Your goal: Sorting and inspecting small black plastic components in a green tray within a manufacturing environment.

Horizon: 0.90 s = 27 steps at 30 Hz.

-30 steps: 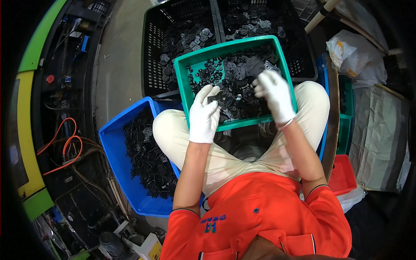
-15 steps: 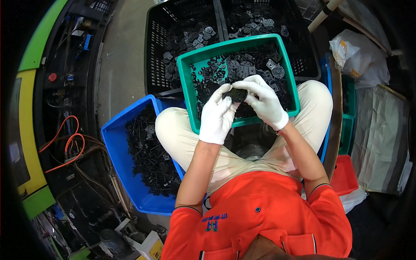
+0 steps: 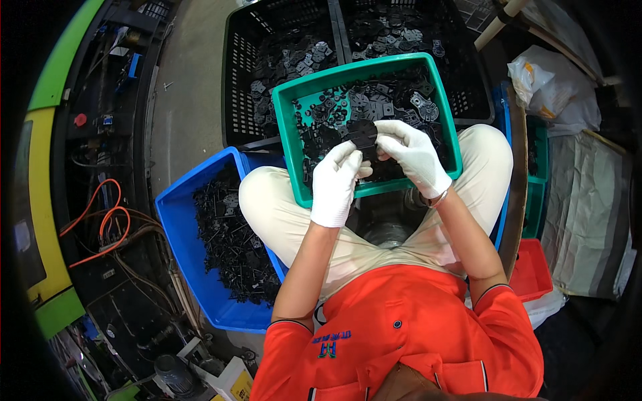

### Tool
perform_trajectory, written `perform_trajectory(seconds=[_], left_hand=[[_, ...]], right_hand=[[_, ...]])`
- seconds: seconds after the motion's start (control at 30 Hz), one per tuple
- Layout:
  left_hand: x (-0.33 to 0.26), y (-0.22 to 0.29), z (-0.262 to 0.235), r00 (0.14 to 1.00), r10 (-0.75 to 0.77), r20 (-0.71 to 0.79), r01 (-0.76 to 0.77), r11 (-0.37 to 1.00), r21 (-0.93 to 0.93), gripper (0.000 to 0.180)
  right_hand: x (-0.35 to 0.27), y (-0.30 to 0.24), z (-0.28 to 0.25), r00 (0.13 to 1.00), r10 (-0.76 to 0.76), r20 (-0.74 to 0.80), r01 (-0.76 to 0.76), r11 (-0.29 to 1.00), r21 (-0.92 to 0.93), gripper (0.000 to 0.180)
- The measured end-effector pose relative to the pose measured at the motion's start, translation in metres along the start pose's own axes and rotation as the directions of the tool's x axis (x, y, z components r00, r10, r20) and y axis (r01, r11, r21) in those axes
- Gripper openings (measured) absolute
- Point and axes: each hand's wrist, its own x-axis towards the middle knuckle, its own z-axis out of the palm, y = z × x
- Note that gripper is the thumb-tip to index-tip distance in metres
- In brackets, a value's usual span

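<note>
A flat black plastic part is held up over the green bin. My right hand, in a white glove, pinches its right side between thumb and fingers. White-gloved too, my left hand has its fingertips closed at the part's lower left edge. Beneath the hands, the green bin rests across my lap and holds many small black parts, with round ones at its left and flat plates at its right.
A blue bin of thin black pieces stands at my left. Beyond the green bin is a black perforated crate with more black parts. At the right are a red tray and plastic bags. Machinery with an orange hose lines the far left.
The black part has been tilted, so its broad dark face now shows. My left hand has dropped slightly, and the right hand has shifted a little to the right and down.
</note>
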Motion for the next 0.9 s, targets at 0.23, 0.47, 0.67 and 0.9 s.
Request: perform_trajectory(seconds=[0.23, 0.47, 0.67, 0.9], left_hand=[[-0.001, 0.0, 0.003, 0.998, 0.047, -0.029, -0.048, 0.999, -0.027, 0.035], [0.002, -0.006, -0.008, 0.999, 0.054, -0.007, -0.054, 0.999, 0.002, 0.036], [0.019, 0.01, -0.053, 0.973, 0.183, -0.141, -0.123, 0.928, 0.353, 0.029], [0.032, -0.008, -0.045, 0.9, 0.291, 0.325, -0.353, 0.049, 0.934, 0.042]], right_hand=[[-0.011, 0.007, 0.011, 0.999, -0.018, 0.028, 0.02, 0.998, -0.059, 0.025], [-0.007, 0.015, 0.01, 1.0, -0.021, 0.007, 0.022, 0.98, -0.199, 0.016], [0.027, -0.02, -0.05, 0.981, -0.083, -0.178, 0.094, 0.994, 0.052, 0.019], [0.044, -0.019, -0.08, 0.927, -0.122, -0.354, 0.254, 0.899, 0.357, 0.032]])
